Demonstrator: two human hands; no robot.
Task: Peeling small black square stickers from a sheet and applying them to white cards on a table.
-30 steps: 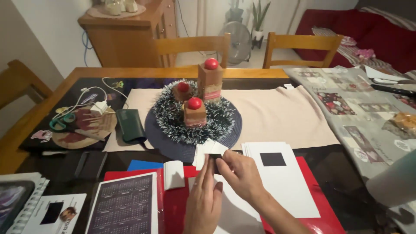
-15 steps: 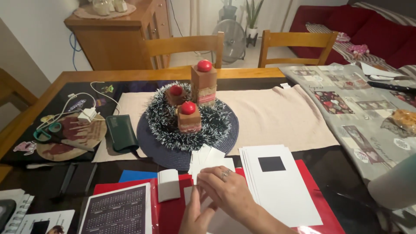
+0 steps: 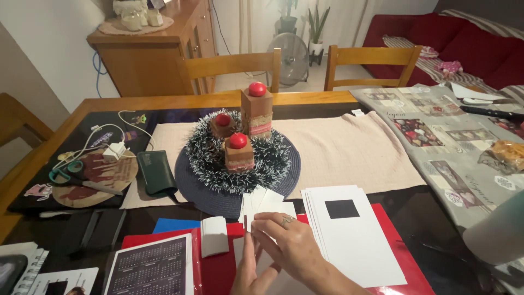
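Note:
My right hand [image 3: 292, 246], a ring on one finger, lies over a small bunch of white paper cards [image 3: 262, 203] that fan out on the red folder [image 3: 221, 270]. Its fingertips pinch the cards' left edge. My left hand [image 3: 246, 272] comes up from below, fingers upright against the same edge, partly under the right hand. A small folded white card [image 3: 214, 236] lies just left of both hands. To their right sits a stack of white sheets with a black square [image 3: 349, 232].
Beyond the hands stands a tinsel wreath with wooden blocks topped by red balls [image 3: 240, 155] on a beige runner [image 3: 349, 150]. A dark calendar sheet [image 3: 150, 267], blue paper [image 3: 173, 224], green case [image 3: 155, 172], scissors [image 3: 64, 173] and charger [image 3: 113, 150] lie left. A patterned cloth [image 3: 453, 142] covers the right.
Both hands have dropped toward the near table edge, bringing the white cards down flatter onto the red folder. The view has tilted up slightly.

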